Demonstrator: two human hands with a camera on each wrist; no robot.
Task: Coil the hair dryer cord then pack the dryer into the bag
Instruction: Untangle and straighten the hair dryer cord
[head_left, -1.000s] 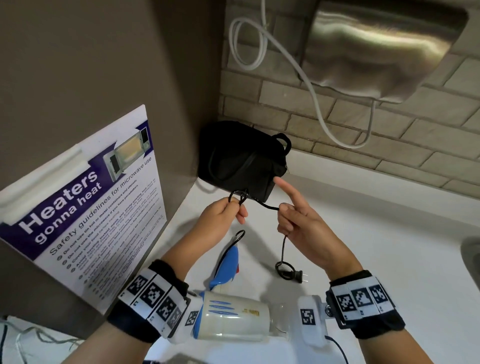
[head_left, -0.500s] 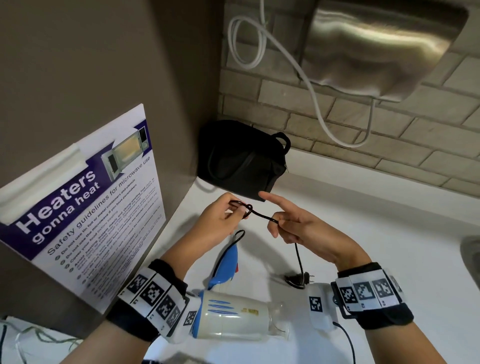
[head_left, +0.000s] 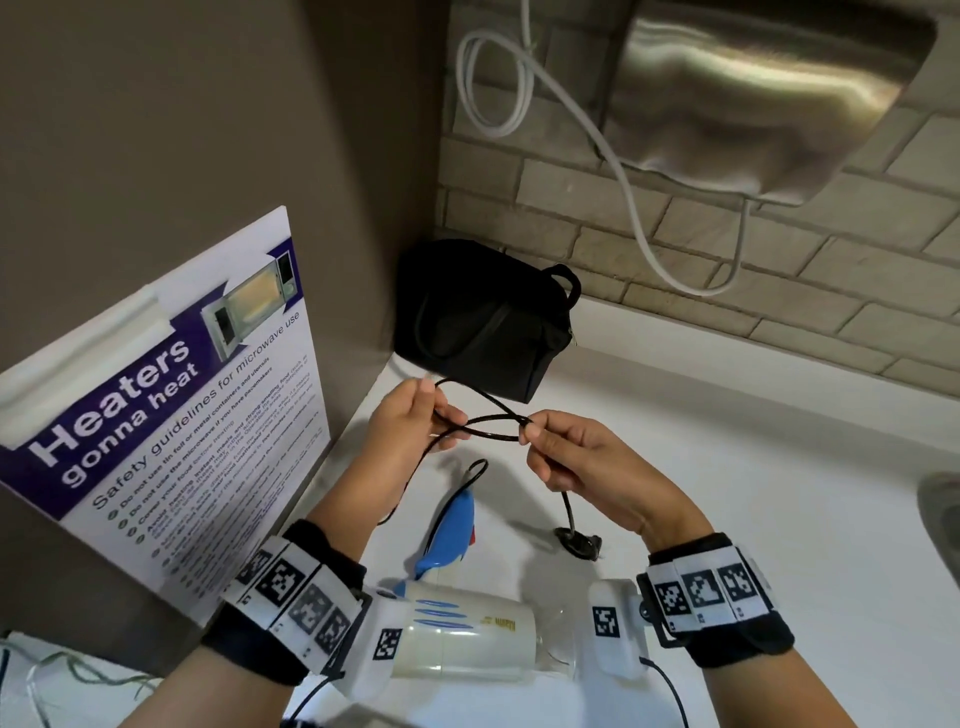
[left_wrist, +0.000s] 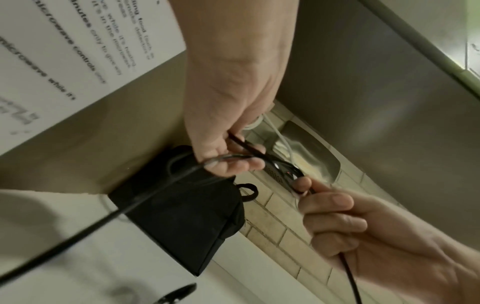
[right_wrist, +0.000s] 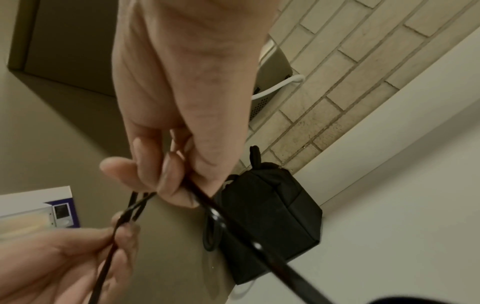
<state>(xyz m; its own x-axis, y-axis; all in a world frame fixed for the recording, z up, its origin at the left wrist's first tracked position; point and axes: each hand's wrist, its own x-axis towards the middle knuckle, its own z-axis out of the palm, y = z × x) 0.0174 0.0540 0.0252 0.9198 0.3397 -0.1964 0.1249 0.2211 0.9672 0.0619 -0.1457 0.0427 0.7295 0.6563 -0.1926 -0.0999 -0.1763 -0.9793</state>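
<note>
Head view: wrist cameras partly hide the hair dryer nozzle.

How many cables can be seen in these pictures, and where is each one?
2. The black dryer cord is held between the left hand and the right hand above the counter. The white cable hangs on the brick wall by the steel hand dryer.

Head view bright and sharp with bowed edges; wrist views dim, motion-blurred.
</note>
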